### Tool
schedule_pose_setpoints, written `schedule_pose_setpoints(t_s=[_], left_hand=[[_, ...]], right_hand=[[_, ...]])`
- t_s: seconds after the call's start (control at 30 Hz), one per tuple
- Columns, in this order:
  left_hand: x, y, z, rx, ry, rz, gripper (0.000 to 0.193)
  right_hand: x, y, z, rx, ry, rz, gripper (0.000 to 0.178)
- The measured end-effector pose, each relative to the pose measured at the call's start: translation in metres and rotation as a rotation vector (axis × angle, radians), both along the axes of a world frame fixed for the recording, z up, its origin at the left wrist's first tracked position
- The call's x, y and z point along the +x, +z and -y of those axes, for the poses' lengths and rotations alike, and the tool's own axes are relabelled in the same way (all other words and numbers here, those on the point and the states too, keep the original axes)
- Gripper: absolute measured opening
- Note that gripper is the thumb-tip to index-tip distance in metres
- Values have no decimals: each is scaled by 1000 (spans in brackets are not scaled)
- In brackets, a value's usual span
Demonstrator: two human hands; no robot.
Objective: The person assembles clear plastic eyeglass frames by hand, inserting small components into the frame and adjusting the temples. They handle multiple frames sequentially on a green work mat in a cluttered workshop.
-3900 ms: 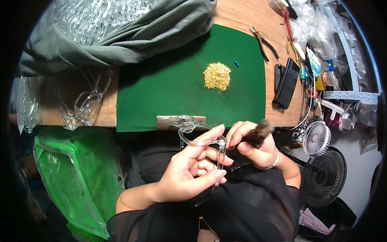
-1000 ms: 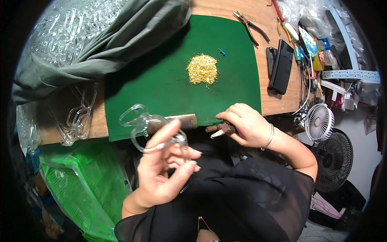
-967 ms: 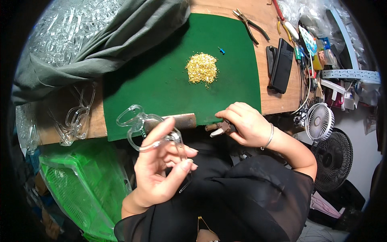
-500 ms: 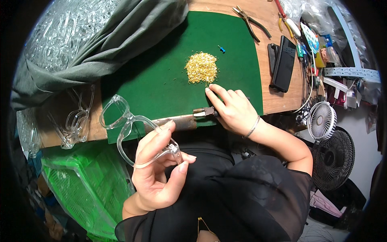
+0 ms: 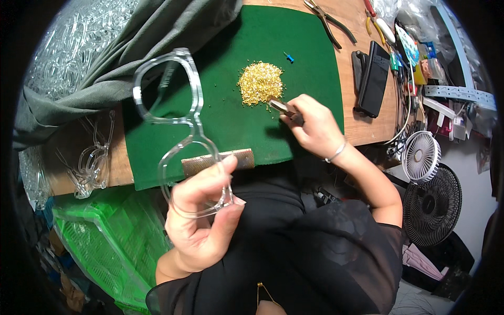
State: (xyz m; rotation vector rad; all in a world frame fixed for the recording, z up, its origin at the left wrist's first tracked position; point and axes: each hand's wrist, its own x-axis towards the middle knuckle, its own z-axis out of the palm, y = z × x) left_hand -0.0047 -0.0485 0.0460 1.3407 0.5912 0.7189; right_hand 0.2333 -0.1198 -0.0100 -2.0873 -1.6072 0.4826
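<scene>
My left hand (image 5: 198,226) is closed on one end of a clear plastic eyeglass frame (image 5: 195,126), between thumb and fingers. The frame stands tilted up over the green mat (image 5: 310,73), its far lens rim raised. In my right hand (image 5: 319,128) is a pair of pliers (image 5: 287,110), fingers wrapped round the handles. The jaws point at the near right edge of a pile of tiny gold-coloured metal pieces (image 5: 260,84). Whether the jaws grip a piece is too small to tell. A rough metal strip (image 5: 243,158) lies at the mat's front edge, partly behind my left fingers.
More clear frames (image 5: 94,163) rest on the wood at left, beside a grey cloth (image 5: 121,79). A blue push pin (image 5: 289,58), other pliers (image 5: 329,26) and a black phone (image 5: 373,79) lie toward the right. A green crate (image 5: 110,241) stands below left, fans (image 5: 421,156) at right.
The eyeglass frame has turned more upright, its far rim rising over the mat. My right hand has swung the pliers from the mat's front edge up to the pile.
</scene>
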Motion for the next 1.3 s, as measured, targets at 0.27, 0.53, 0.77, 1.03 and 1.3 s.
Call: schedule_pose_setpoints(t_s=[0.27, 0.53, 0.77, 1.03, 1.3], left_hand=[[2, -13, -2, -29, -23, 119, 53], [5, -7, 0, 60, 40, 42, 35], [1, 9, 9, -18, -8, 21, 48], [4, 19, 28, -379, -123, 169, 61], [-6, 22, 17, -371, -344, -15, 62]], right_hand=[[-12, -13, -5, 52, 0, 102, 17], [-12, -5, -8, -12, -4, 98, 12], [-45, 61, 8, 152, 9, -495, 17], [-66, 66, 4, 696, 419, -334, 24], [-61, 59, 6, 694, 472, -311, 25]])
